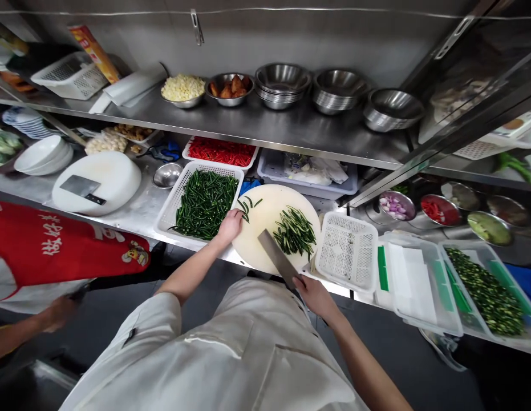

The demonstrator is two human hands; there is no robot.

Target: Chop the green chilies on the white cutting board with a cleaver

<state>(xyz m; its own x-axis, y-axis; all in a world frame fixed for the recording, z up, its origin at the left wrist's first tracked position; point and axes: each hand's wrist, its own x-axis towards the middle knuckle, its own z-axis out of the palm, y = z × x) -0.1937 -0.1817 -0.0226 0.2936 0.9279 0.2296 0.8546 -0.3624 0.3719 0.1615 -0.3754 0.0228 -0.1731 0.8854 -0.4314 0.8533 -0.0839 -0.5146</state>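
My right hand [310,292] is closed on the handle of a cleaver [277,254], its broad blade slanting over the front of a round white cutting board [265,262]. Close beyond the blade lies a heap of sliced green chilies [294,231]. At the board's left edge, my left hand [231,227] has its fingers drawn together at a few whole green chilies [247,208]. Its fingertips are partly hidden. Just left of that hand stands a white basket [162,221] full of whole green chilies [207,200].
An openwork white basket [346,251] adjoins the board on the right, before clear tubs [423,285]. Behind are a tray of red chilies [222,150] and a grey bin [310,185]. A steel shelf [256,130] overhangs the counter. A person in a red apron [77,242] stands at left.
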